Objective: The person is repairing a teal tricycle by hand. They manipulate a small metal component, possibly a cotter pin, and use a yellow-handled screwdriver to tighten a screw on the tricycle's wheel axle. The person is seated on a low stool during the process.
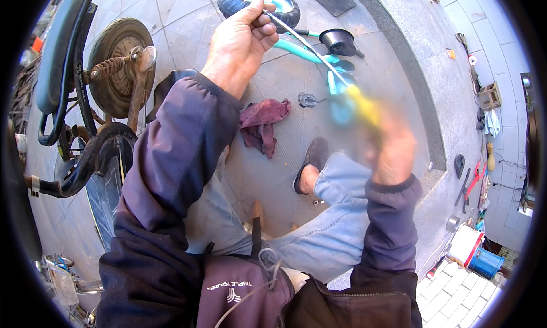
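A long screwdriver (310, 47) slants across the upper middle, its thin metal shaft rising to the left. My right hand (393, 148), smeared by motion, is closed around its yellow handle (364, 107). At the other end, my left hand (242, 46) pinches the shaft near the tip between thumb and fingers. Whether a small part also sits in that pinch is too small to tell. Beyond and below the shaft lies a turquoise tubular frame (299, 50) with a black cup-shaped part (337, 42) beside it.
A dark red cloth (264, 123) lies on the tiled floor. A small wheel (259, 3) with a blue hub lies at the top. On the left stands a scooter-like vehicle with a rusty wheel (119, 66). The stone step (419, 72) at right borders scattered tools and a wire spool (466, 245).
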`<state>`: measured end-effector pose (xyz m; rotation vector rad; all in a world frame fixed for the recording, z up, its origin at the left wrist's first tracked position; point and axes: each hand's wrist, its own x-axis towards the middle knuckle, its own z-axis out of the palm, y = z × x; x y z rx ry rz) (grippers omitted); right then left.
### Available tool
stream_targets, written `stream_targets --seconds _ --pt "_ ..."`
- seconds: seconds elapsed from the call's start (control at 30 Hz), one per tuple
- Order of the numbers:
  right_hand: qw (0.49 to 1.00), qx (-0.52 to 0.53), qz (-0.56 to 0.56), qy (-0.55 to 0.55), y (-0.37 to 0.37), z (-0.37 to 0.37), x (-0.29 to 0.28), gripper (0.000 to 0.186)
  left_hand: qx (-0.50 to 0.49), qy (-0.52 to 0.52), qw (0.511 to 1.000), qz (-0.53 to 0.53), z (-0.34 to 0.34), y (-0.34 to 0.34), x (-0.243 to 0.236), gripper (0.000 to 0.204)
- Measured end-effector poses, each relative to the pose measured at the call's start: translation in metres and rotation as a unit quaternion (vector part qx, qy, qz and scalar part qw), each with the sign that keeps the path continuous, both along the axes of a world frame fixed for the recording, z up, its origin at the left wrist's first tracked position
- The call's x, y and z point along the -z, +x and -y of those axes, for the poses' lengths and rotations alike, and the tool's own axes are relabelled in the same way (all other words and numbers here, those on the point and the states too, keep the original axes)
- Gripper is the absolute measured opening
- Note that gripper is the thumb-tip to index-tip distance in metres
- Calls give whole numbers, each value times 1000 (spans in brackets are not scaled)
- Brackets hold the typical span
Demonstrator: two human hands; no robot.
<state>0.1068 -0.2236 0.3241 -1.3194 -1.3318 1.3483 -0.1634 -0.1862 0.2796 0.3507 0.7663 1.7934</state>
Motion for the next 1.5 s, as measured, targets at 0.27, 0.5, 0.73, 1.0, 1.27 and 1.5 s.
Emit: stream_targets --seconds 0.27,0.5,0.73,1.0,1.27,1.5 --pt "996 -11 -59 -67 -5 -1 -12 30 14 13 1000 0 1 -5 0 27" --pt "990 51 -80 101 -8 2 0 29 5 -6 1000 -27 1 0 0 27" --pt "981 -6 -138 -135 1 -3 -12 35 9 10 1000 -13 -1 -4 3 28" --pt "985 67 -102 119 -11 1 -2 31 -3 -9 1000 -25 0 -1 0 27" --pt "998 45 -28 29 -2 4 -4 27 5 -15 1000 -25 -1 -3 2 26" --pt "986 23 -130 -102 1 0 -14 30 -3 -21 999 -30 2 -3 1 27"
